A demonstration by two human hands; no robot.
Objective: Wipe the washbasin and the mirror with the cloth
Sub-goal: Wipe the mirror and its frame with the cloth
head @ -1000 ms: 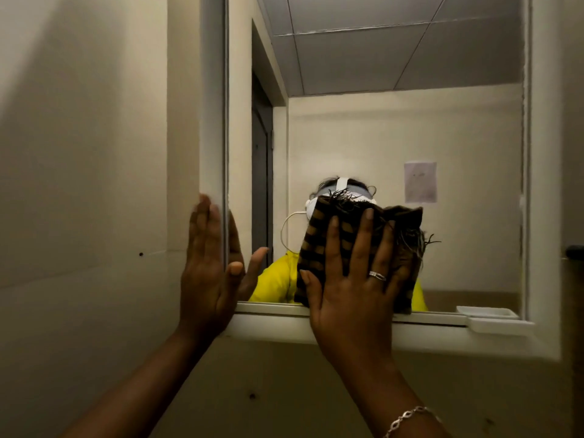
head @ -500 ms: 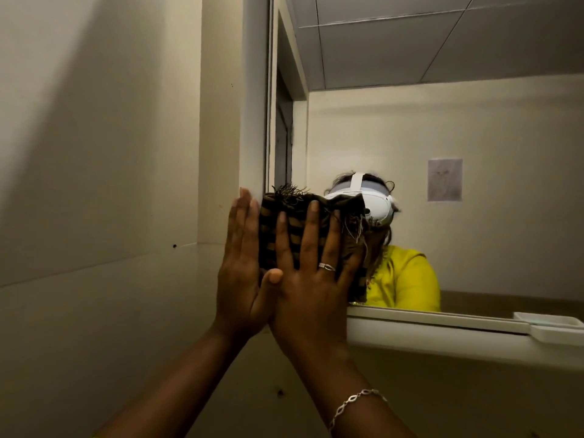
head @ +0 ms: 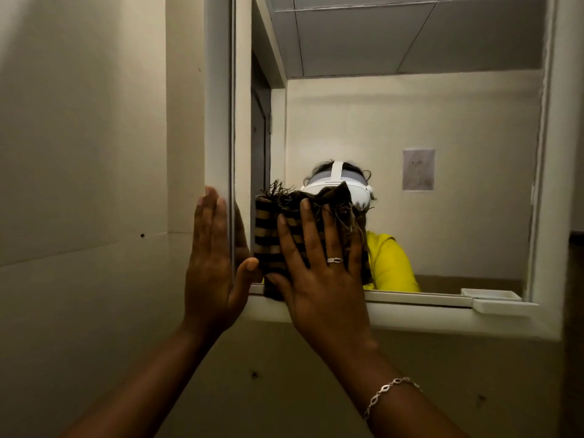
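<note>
A wall mirror (head: 426, 121) in a white frame (head: 410, 317) fills the upper right. My right hand (head: 319, 279) lies flat with spread fingers on a dark brown and tan striped cloth (head: 268, 235) with frayed edges, pressing it onto the lower left part of the glass. My left hand (head: 211, 267) rests flat and open against the frame's left edge, its thumb touching the cloth. The washbasin is out of view.
A beige wall (head: 82, 184) runs along the left and below the mirror. A small white tray (head: 502, 305) sits on the frame's lower right ledge. The glass reflects a person in yellow wearing a headset, a doorway and a paper on the far wall.
My right hand slid the cloth from the middle of the glass to the left edge, then a little back to the right. My left hand stays on the frame.
</note>
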